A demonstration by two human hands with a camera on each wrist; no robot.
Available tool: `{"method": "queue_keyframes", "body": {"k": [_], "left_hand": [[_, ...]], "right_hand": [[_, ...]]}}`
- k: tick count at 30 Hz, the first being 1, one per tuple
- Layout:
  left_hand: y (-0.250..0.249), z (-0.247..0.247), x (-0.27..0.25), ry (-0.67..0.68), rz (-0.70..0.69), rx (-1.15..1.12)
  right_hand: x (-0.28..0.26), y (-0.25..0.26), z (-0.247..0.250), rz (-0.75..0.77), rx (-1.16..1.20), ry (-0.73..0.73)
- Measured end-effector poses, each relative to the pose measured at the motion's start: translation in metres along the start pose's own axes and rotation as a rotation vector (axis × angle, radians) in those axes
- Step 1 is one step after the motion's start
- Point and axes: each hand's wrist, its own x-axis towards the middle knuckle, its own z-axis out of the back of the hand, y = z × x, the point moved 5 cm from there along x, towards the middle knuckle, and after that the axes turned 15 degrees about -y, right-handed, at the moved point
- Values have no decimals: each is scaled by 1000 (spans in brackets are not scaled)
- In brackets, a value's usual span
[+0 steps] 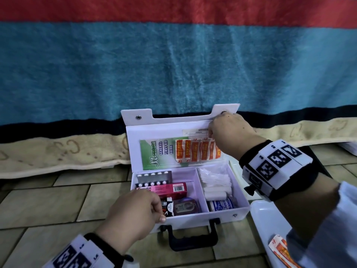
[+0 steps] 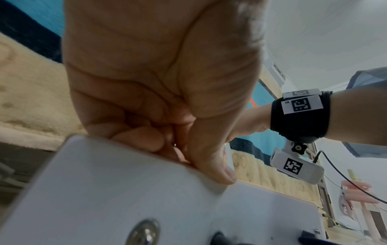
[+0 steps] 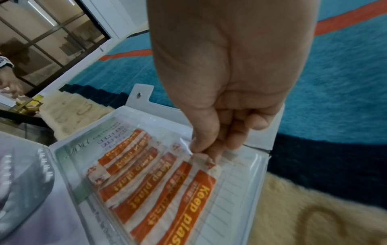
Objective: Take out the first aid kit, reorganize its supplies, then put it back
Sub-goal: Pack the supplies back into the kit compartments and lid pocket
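The white first aid kit lies open on the tiled floor, its lid leaning back against the bed. A clear lid pocket holds a green first aid guide and several orange plaster strips. My right hand pinches the top end of the rightmost plaster strip between thumb and fingers. My left hand grips the kit's front left rim, thumb pressed on the front wall. The base holds blister packs, a pink box, white cotton pieces and a bandage roll.
A white tray sits right of the kit with a loose plaster strip on it. The kit's black handle points toward me. A blue, red and cream blanket hangs behind the lid.
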Motion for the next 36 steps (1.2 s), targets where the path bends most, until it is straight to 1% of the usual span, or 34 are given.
{"method": "queue_keyframes", "body": {"k": [3,6,10,13,16,18,19,21,23,27,29,31,33,34,36], "left_hand": [[-1,0,0,3,-2,4],[0,0,0,5,1,4],[-1,1,-2,-17,3,34],[-7,3,-5,-55,-58,110],[-23,6,-9,-56,-154,225],[-37,8,-12,-67,-200,240],[-46,9,-13,-72,-220,226],[-69,7,-16,-70,-294,180],[-98,1,-21,-54,-419,152],[-160,-23,-37,10,-647,108],[-187,-41,-45,50,-740,135],[-208,-61,-51,106,-831,203],[-224,-84,-56,159,-953,322],[-230,-94,-58,192,-989,364],[-237,-111,-58,275,-978,387]], "right_hand": [[-2,-1,6,-19,29,-12],[-8,-8,17,-58,121,-64],[-44,-32,27,-261,332,-73],[-96,-53,22,-368,370,35],[-156,-79,8,-487,303,129],[-196,-93,-5,-554,240,212],[-214,-96,-11,-555,203,274],[-245,-95,-20,-507,127,396],[-265,-91,-26,-482,88,456],[-282,-87,-42,-544,97,471],[-284,-85,-48,-530,62,487],[-283,-84,-52,-502,42,497],[-282,-87,-50,-515,55,481],[-283,-89,-49,-530,64,471],[-283,-90,-48,-539,69,455]]}}
